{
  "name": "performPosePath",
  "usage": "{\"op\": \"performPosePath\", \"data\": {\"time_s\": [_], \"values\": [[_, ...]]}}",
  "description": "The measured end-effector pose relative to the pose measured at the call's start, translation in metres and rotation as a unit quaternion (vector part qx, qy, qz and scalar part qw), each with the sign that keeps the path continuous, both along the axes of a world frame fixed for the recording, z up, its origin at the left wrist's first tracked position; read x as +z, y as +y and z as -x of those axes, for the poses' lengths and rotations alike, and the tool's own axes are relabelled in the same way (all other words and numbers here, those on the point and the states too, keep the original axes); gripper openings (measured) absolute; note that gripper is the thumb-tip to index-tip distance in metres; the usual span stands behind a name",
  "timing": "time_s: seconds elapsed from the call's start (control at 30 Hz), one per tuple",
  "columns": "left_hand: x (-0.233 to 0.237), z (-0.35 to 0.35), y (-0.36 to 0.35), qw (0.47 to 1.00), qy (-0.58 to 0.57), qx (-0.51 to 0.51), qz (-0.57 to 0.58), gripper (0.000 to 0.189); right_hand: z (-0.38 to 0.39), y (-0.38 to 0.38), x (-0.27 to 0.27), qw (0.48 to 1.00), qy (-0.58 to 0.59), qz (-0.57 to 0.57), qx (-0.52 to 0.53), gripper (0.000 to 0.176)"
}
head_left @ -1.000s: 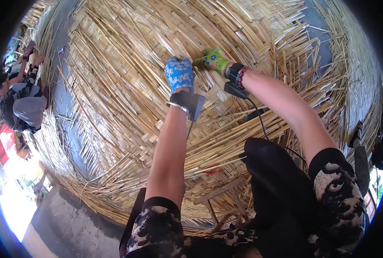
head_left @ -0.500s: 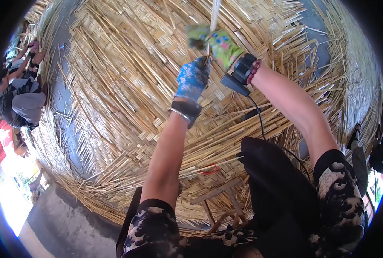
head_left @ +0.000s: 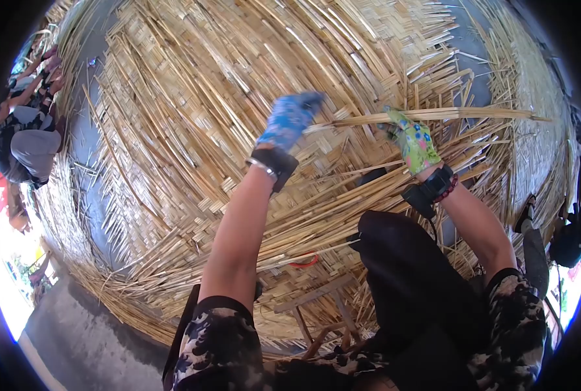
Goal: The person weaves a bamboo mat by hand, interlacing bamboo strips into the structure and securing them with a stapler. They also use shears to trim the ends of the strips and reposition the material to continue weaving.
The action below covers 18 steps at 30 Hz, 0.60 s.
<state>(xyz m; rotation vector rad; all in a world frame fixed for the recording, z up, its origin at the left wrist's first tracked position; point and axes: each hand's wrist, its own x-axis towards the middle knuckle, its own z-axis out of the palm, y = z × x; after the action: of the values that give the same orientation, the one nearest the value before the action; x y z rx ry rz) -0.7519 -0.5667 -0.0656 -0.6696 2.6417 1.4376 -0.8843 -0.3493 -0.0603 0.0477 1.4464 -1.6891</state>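
Observation:
A thin bundle of pale reed strips (head_left: 486,113) stretches nearly level between my hands and out past the right one. At its left end is my left hand (head_left: 289,120) in a blue flowered glove, its fingers closed on the strips. My right hand (head_left: 413,140), in a green flowered glove, is wrapped round the bundle further right. Beneath both hands lies a large woven reed mat (head_left: 199,111) with long loose stalks across it.
A heap of loose stalks (head_left: 316,225) crosses the mat before my knee (head_left: 401,247). A small wooden stool (head_left: 323,293) stands near my legs. Another person (head_left: 33,146) crouches at the far left. A red ring (head_left: 305,263) lies among the stalks.
The strips have turned from upright to nearly level. My right hand has moved right and down, away from my left hand, which has shifted slightly.

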Motion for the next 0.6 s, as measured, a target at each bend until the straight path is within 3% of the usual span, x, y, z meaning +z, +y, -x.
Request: {"op": "performPosePath", "data": {"time_s": [0.03, 0.1, 0.13, 0.2, 0.37, 0.43, 0.47, 0.5, 0.57, 0.6], "values": [[0.009, -0.004, -0.005, 0.975, 0.096, 0.187, -0.075, 0.017, 0.000, -0.001, 0.003, 0.999, -0.032, -0.020, -0.024, 0.028], [-0.023, -0.021, -0.025, 0.876, 0.217, 0.430, -0.020, 0.017, 0.005, -0.009, 0.007, 0.996, -0.034, -0.076, -0.044, 0.025], [-0.040, -0.038, -0.036, 0.877, 0.216, 0.429, -0.016, 0.017, 0.007, -0.013, 0.005, 0.997, -0.017, -0.059, -0.050, 0.025], [-0.060, -0.062, -0.057, 0.794, 0.078, 0.546, -0.254, 0.024, 0.018, -0.026, 0.002, 0.995, 0.030, -0.086, -0.037, 0.025], [-0.055, -0.051, -0.065, 0.820, 0.024, 0.487, -0.299, 0.035, 0.032, -0.053, 0.012, 0.990, 0.122, -0.072, -0.007, 0.022], [-0.043, -0.046, -0.078, 0.864, 0.009, 0.481, -0.146, 0.047, 0.036, -0.054, 0.003, 0.982, 0.188, 0.024, 0.014, 0.023], [-0.035, -0.040, -0.080, 0.854, -0.022, 0.491, -0.171, 0.060, 0.037, -0.055, 0.005, 0.981, 0.190, 0.025, 0.013, 0.023], [-0.043, -0.040, -0.084, 0.854, -0.022, 0.492, -0.170, 0.060, 0.036, -0.056, 0.012, 0.968, 0.243, 0.040, 0.054, 0.021], [-0.063, -0.043, -0.099, 0.787, -0.042, 0.480, -0.385, 0.066, 0.029, -0.063, 0.022, 0.949, 0.295, 0.059, 0.096, 0.022], [-0.040, -0.037, -0.089, 0.736, 0.002, 0.487, -0.471, 0.071, 0.027, -0.070, 0.026, 0.968, 0.231, 0.073, 0.059, 0.019]]}}
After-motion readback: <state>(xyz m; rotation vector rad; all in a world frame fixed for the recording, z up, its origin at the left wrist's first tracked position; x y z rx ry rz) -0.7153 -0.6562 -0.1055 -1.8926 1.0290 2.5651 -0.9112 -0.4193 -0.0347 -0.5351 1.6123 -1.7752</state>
